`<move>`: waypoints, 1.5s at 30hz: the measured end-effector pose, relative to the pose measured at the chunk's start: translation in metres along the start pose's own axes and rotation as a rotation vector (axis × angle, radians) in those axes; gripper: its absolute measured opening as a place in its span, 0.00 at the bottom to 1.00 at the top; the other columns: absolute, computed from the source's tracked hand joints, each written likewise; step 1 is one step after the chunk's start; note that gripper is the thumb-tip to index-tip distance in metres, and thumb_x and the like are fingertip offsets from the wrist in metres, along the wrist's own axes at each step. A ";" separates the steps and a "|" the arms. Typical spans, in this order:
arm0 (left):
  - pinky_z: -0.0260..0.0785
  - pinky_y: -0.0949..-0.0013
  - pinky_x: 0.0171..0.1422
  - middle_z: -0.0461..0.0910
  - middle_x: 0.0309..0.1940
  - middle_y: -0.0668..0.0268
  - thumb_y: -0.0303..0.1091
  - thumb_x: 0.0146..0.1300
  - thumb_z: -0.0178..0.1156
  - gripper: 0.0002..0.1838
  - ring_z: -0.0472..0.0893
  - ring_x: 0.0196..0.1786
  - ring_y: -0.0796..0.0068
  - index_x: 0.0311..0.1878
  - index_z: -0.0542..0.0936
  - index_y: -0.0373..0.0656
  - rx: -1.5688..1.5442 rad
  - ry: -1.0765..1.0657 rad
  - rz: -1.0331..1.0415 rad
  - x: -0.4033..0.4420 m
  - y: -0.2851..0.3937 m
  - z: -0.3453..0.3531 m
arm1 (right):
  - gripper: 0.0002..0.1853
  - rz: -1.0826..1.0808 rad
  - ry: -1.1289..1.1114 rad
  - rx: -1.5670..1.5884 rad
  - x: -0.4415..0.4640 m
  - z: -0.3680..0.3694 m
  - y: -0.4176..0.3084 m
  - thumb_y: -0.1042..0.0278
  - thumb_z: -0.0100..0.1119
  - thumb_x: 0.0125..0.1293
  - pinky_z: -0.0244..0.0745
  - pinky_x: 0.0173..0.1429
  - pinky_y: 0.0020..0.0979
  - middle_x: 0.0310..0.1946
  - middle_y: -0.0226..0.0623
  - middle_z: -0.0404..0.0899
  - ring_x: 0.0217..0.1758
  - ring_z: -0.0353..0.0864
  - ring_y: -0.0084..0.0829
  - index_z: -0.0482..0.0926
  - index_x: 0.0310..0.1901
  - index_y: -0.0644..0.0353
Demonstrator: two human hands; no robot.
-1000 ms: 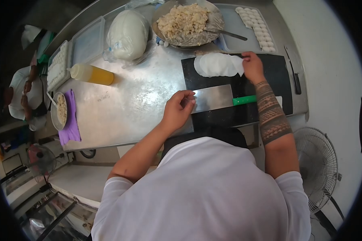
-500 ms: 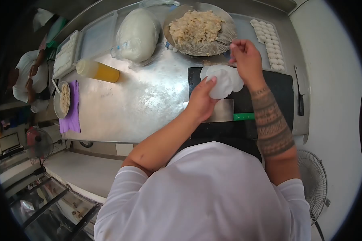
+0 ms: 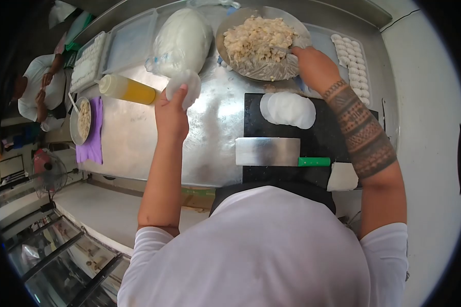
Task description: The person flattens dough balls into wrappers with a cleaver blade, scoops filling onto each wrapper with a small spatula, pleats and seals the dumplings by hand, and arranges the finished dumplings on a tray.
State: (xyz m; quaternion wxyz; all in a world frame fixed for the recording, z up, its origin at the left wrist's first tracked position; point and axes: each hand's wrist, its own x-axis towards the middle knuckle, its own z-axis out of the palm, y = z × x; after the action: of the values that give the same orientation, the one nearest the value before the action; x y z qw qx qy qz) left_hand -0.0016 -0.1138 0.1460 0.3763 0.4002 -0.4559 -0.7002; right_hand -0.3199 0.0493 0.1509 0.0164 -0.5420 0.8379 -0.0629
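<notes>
My left hand (image 3: 172, 115) pinches a round white dough wrapper (image 3: 191, 88), raised over the steel table near the squeeze bottle. My right hand (image 3: 315, 70) is closed at the right rim of a large metal bowl (image 3: 303, 36). From its fingers a thin grey utensil (image 3: 278, 49) reaches into the pale chunky filling (image 3: 256, 38); its exact kind is hard to make out. Below the bowl, a stack of wrappers (image 3: 291, 111) lies on a black board (image 3: 325, 133). A broad-bladed cleaver (image 3: 269, 152) with a green handle rests across that board.
A squeeze bottle of yellow liquid (image 3: 128, 90) lies left of my left hand. Behind stands a large plastic-wrapped white mass (image 3: 182, 41). Trays of dumplings (image 3: 354, 66) flank the table. A small bowl (image 3: 81, 123) sits on a purple cloth (image 3: 95, 138). Another person (image 3: 38, 87) is at far left.
My left hand has moved left, away from the stack, with one wrapper. The stack now lies on the board. My right hand has reached into the bowl's edge with the utensil.
</notes>
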 end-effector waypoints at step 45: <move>0.68 0.45 0.78 0.71 0.69 0.45 0.40 0.86 0.39 0.25 0.74 0.72 0.48 0.72 0.62 0.27 -0.557 -0.108 -0.657 0.025 -0.077 0.064 | 0.21 -0.083 -0.139 0.222 -0.062 -0.028 -0.009 0.76 0.55 0.68 0.79 0.55 0.45 0.45 0.44 0.80 0.49 0.83 0.47 0.85 0.61 0.52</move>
State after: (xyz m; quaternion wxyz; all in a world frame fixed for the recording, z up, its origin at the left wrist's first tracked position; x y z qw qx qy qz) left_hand -0.0821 -0.0913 0.0856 0.2029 0.3701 -0.1172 -0.8990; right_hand -0.2886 0.1048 0.1777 0.1317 -0.5741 0.7995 -0.1179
